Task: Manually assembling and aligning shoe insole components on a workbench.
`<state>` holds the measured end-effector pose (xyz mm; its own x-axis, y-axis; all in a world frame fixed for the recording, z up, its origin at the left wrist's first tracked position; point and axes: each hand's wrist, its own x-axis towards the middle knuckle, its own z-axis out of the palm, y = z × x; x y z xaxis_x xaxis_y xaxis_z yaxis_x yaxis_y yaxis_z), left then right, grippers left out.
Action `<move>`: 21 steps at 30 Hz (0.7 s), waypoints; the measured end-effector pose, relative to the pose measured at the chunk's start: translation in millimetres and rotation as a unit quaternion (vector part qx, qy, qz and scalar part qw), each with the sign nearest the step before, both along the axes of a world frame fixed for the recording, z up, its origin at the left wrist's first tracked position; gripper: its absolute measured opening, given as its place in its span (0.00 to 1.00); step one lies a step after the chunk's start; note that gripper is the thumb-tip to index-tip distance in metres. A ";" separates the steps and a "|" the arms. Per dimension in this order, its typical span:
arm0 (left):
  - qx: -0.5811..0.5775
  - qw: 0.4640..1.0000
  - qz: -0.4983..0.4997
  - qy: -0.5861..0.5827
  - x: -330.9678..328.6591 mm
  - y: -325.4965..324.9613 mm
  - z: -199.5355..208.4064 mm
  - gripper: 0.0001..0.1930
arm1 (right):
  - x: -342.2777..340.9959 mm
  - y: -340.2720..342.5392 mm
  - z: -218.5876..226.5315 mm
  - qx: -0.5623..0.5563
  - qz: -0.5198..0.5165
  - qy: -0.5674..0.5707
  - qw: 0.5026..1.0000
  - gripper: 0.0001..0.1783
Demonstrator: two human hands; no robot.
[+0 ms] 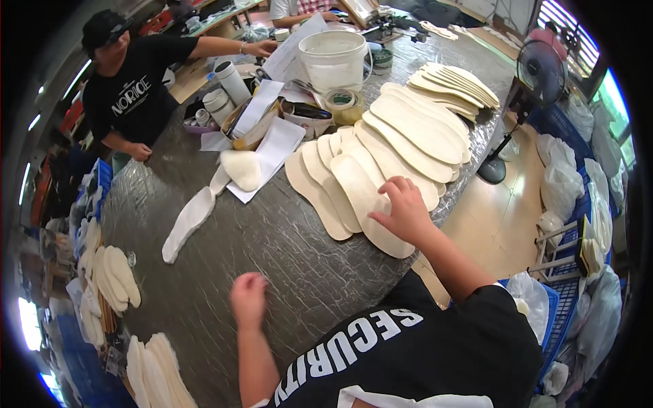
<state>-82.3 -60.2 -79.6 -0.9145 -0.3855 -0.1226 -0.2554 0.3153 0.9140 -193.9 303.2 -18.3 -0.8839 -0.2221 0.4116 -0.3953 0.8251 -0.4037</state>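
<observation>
Black short-sleeved shirt, white lettering, bare forearms.

Far across my table (286,238) stands a white bucket (333,58), a tape roll (342,102) just near it. Left of those lie papers (272,146) and white tubes (231,81). A person in a black shirt (136,95) leans in at far left. A fan (541,71) stands on the floor to my right, white bags (561,187) beyond it.
</observation>
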 end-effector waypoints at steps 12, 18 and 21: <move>0.314 0.939 -0.137 -0.035 -162.9 170.2 38.5 0.17 | -25.2 -12.8 -9.4 -0.209 0.073 -0.105 0.970 0.19; 0.262 0.961 -0.058 -0.058 -168.1 193.8 47.0 0.14 | -35.6 -11.7 -29.9 -0.338 0.041 -0.039 0.940 0.20; 0.247 0.967 -0.050 -0.035 -188.2 191.6 42.7 0.12 | -34.1 -13.1 -19.1 -0.323 0.018 -0.116 0.939 0.20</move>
